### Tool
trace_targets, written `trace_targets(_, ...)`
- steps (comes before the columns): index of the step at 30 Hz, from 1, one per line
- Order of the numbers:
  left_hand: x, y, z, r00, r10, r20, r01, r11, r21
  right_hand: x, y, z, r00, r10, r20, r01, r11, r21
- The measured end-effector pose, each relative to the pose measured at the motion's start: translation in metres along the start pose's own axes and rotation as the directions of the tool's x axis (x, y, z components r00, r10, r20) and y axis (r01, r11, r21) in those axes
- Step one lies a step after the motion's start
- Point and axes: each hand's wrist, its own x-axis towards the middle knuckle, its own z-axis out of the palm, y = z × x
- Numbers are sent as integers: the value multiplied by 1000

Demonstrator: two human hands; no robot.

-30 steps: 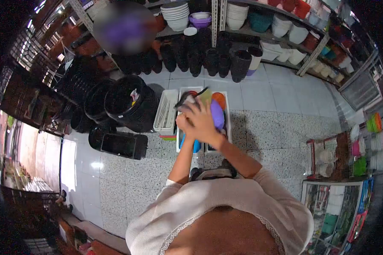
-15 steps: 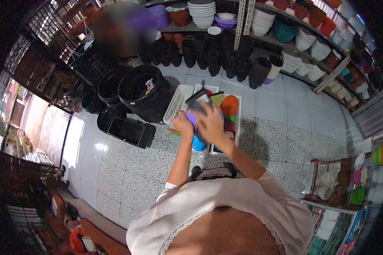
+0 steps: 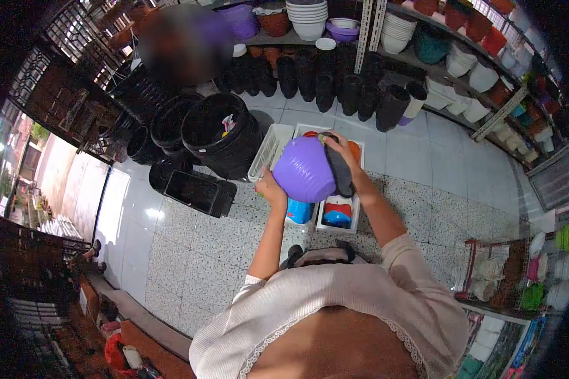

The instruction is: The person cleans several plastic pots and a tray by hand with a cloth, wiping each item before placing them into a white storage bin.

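A ribbed purple pot (image 3: 303,169) is held up over the crates, tilted on its side. My left hand (image 3: 271,191) grips its left side, fingers partly hidden behind it. My right hand (image 3: 344,151) is closed on the upper edge of a dark grey, rounded piece (image 3: 340,169) pressed against the right side of the pot; I cannot tell whether that piece is a second pot. Below them, a white crate (image 3: 356,221) holds an orange item (image 3: 354,150) and a red-and-blue item (image 3: 338,215). A blue container (image 3: 299,211) shows under the purple pot.
A white slatted basket (image 3: 265,151) stands left of the crate. Large black tubs (image 3: 218,140) and a black rectangular planter (image 3: 195,191) are further left. Tall black pots (image 3: 306,76) line the floor below shelves of stacked white pots (image 3: 309,22). A blurred person (image 3: 186,44) is behind the tubs.
The purple pot has turned and now faces me broadside, with the dark grey piece shifted to its right. My right hand has moved from in front of it to the upper right.
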Motion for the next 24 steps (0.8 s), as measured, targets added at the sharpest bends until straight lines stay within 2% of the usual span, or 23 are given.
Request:
trace_targets(1,0,-2,-3,996,85,39,-90,987,135,2,-19,12,998,-55,22,59,967,-248)
trace_targets(2,1,-3,-4,983,162,91,-181,948,262,1,-40,29,993,-102,54,115,870,-479)
trace_targets(3,5,-1,0,977,202,64,-211,949,232,-6,-51,51,979,-204,5,164,773,-613)
trace_targets(5,14,13,9,962,273,7,-270,946,180,-12,-57,78,890,-449,75,327,518,-791)
trace_targets(6,17,19,7,979,198,47,-204,962,181,-13,-61,86,820,-555,137,383,355,-853)
trace_targets(7,24,28,5,988,125,87,-139,973,182,-15,-67,93,829,-531,177,424,389,-818)
trace_targets(8,28,36,3,991,47,126,-71,980,189,-14,-63,90,832,-535,147,434,461,-774)
trace_targets(9,25,59,4,993,-29,116,25,999,35,-13,-54,87,838,-533,116,440,533,-723)
trace_targets(11,24,49,0,996,-71,55,69,997,38,-7,-31,75,868,-496,10,406,699,-588)
trace_targets(12,25,45,0,996,-88,26,87,996,35,-4,-24,71,913,-402,-61,337,832,-441)
trace_targets(14,22,49,3,938,-327,-119,306,938,-165,-2,-10,63,975,-165,-148,152,984,-94)
trace_targets(15,22,51,5,880,-445,-168,392,878,-273,3,9,53,974,-109,-198,85,989,-125)
trace_targets(18,24,26,3,761,-616,-204,473,742,-475,-11,34,67,869,-147,-473,34,971,-238)
trace_targets(19,26,16,2,748,-633,-200,466,716,-520,-21,31,84,830,-269,-489,-3,874,-485)
trace_targets(20,29,5,3,734,-650,-194,460,688,-562,-39,20,110,788,-412,-458,69,798,-598)
trace_targets(21,30,-9,3,720,-669,-185,455,656,-602,-54,11,134,767,-513,-386,46,643,-764)
trace_targets(22,32,-33,3,745,-655,-125,459,640,-616,-64,2,147,749,-594,-293,12,455,-890)
trace_targets(23,34,-63,1,768,-637,-66,464,624,-628,-67,-6,150,786,-588,-190,24,337,-941)
trace_targets(24,33,-67,-1,788,-616,-10,468,609,-640,-69,-12,152,820,-565,-87,45,216,-975)
